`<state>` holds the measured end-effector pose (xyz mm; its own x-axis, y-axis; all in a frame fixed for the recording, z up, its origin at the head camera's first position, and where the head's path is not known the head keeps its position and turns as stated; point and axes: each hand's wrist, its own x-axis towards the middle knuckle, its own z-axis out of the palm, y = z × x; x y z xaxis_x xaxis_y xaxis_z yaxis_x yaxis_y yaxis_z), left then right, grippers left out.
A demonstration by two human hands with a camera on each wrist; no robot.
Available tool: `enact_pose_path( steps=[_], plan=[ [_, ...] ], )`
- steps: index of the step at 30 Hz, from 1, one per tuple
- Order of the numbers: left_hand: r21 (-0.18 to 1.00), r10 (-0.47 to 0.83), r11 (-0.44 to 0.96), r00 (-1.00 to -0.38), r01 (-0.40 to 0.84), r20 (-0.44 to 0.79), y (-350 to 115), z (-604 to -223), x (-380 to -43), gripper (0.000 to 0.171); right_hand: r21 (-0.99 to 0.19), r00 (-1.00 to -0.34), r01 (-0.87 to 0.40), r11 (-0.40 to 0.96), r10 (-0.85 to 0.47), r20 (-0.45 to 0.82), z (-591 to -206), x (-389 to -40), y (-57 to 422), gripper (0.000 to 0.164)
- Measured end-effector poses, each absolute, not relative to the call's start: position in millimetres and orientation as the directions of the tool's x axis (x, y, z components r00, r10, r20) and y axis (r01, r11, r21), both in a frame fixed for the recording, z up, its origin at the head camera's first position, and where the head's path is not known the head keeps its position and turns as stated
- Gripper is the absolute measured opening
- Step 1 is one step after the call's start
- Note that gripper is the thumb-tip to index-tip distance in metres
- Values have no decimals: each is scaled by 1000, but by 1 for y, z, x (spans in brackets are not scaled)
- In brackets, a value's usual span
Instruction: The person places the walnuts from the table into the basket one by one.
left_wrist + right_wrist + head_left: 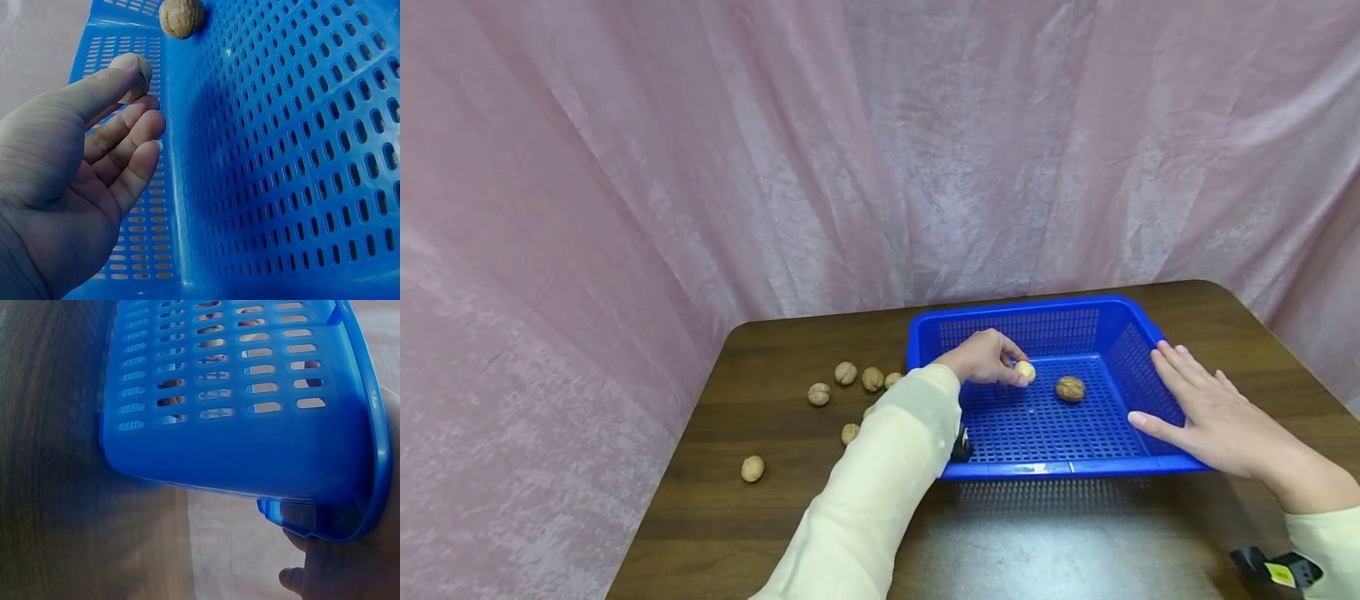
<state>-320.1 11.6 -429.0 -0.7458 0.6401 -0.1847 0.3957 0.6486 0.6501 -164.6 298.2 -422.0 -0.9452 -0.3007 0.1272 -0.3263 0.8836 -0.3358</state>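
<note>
My left hand [987,357] reaches into the blue plastic basket [1060,467] from the left. Between thumb and fingers it pinches a pale walnut [1026,372], held above the slotted floor; the left wrist view shows this walnut [144,80] at the fingertips. To its right, a browner walnut [1071,389] lies on the basket floor. My right hand [1213,417] rests at the basket's right rim, fingers extended and thumb spread over the inner side. In the right wrist view, the basket's outer wall [237,450] hides most of that hand.
Left of the basket, several walnuts lie on the brown wooden table [700,533], among them a lone walnut [752,468] and a cluster with one walnut [846,372] at its back. My left sleeve partly covers others. A pink curtain [880,167] hangs behind the table.
</note>
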Motion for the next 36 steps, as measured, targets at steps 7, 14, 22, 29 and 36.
enact_pose_path(
  steps=[7, 14, 22, 29, 36],
  plan=[
    [659, 642, 640, -746, 395, -175, 11, -427, -320, 24, -345, -946, -325, 881, -301, 122, -422, -164, 298, 93],
    [668, 632, 633, -759, 391, -155, 12, -430, -322, 20, -355, -945, -326, 876, -304, 118, -423, -165, 299, 93],
    [657, 631, 636, -763, 406, -139, 11, -427, -321, 14, -360, -947, -322, 876, -300, 117, -422, -165, 299, 93],
    [678, 627, 622, -768, 392, -131, 12, -425, -322, 15, -376, -953, -303, 876, -286, 102, -421, -165, 300, 93],
    [739, 613, 562, -786, 371, -72, 9, -407, -321, 23, -389, -957, -291, 874, -276, 94, -420, -166, 299, 94]
  ],
)
